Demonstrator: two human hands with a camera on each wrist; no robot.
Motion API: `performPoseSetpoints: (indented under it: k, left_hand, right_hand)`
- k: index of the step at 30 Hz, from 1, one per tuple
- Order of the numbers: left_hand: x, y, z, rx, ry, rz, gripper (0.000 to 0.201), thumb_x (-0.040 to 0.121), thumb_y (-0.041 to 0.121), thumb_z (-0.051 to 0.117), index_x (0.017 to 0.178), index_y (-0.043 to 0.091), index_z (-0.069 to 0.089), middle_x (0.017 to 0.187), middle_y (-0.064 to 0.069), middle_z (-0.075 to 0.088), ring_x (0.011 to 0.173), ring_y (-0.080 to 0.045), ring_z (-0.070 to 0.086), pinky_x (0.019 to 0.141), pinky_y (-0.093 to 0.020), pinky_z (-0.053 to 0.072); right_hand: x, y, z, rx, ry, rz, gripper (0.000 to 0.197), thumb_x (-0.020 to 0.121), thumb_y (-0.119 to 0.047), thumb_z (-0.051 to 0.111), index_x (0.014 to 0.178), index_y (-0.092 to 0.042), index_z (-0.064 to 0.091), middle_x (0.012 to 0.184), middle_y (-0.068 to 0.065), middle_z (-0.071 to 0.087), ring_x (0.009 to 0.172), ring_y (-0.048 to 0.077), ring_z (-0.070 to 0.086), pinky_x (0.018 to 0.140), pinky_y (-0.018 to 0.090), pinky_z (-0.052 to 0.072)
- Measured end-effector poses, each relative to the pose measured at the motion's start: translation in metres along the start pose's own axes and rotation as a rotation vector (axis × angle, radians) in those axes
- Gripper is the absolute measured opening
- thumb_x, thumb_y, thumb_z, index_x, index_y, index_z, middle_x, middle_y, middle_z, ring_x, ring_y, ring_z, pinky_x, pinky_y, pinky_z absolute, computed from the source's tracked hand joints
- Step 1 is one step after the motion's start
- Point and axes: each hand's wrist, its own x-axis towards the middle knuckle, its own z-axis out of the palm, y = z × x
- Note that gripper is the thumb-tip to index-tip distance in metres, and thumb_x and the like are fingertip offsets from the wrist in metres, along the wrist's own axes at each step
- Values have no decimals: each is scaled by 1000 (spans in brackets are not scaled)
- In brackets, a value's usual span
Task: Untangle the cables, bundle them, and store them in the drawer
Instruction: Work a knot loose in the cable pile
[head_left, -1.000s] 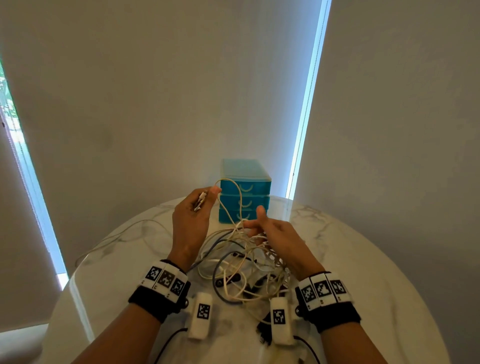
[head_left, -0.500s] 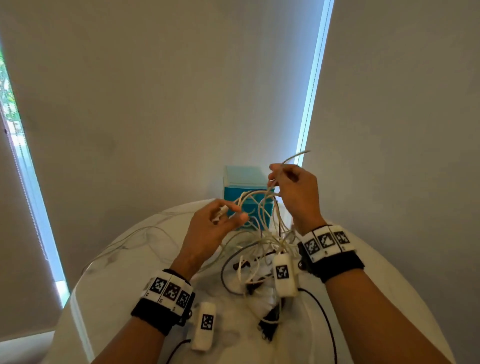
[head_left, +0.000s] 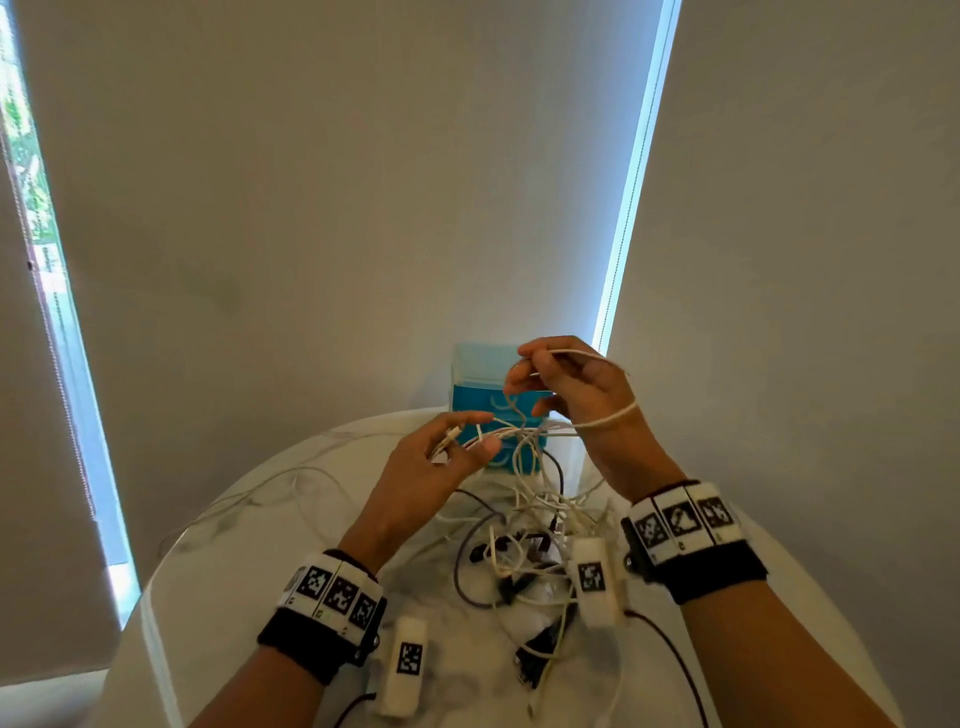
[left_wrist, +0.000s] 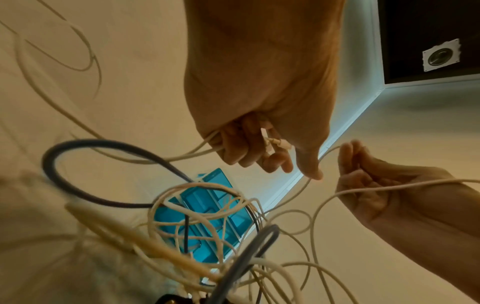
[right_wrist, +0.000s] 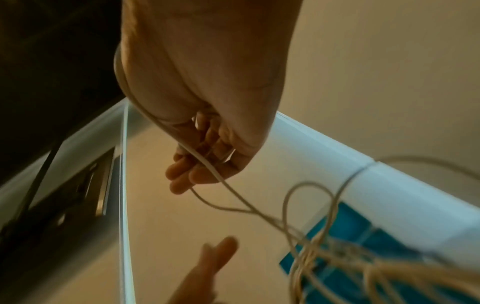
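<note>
cables, thin white and dark ones, lay tangled on the round marble table; my right hand pinched one white strand, my left hand gripped white connector ends.

The head view looks forward and down over a round table from above. Each wrist view looks up along its own hand, very close. All three share the blue drawer unit and tangled cables.
</note>
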Motion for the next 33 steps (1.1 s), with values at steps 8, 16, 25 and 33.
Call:
performPoseSetpoints:
  k: [8,16,25,33]
  left_hand:
    - [-4,4,8,-17,-7,0,24,96,37,79,119,31,79,111,11,80,104,-6,75,88,-24,59]
    - [-3,0,11,-99,24,38,12,100,22,76,108,14,78,110,2,81,109,-14,75,97,-32,59]
    - [9,-5,-5,-401,275,9,7,107,30,65,108,24,68,110,-11,77,77,-25,53,68,-34,47]
    - [1,10,6,-323,77,122,19,112,12,51,124,1,58,115,-19,77,46,-1,47,48,-13,42]
  right_hand:
    - [-28,-2,18,390,-86,39,23,106,-20,48,118,-4,60,101,10,75,104,22,74,85,29,59]
    - [-35,11,13,556,-178,139,34,109,-10,51,143,-9,55,124,18,71,121,33,69,99,41,58]
    - [-35,63,-6,-366,-32,674,29,97,-26,77,121,-18,64,116,11,75,103,21,74,94,39,62]
    - [-22,50,22,-708,-110,186,10,98,-36,75,106,-29,79,95,-15,75,90,-1,68,81,18,52]
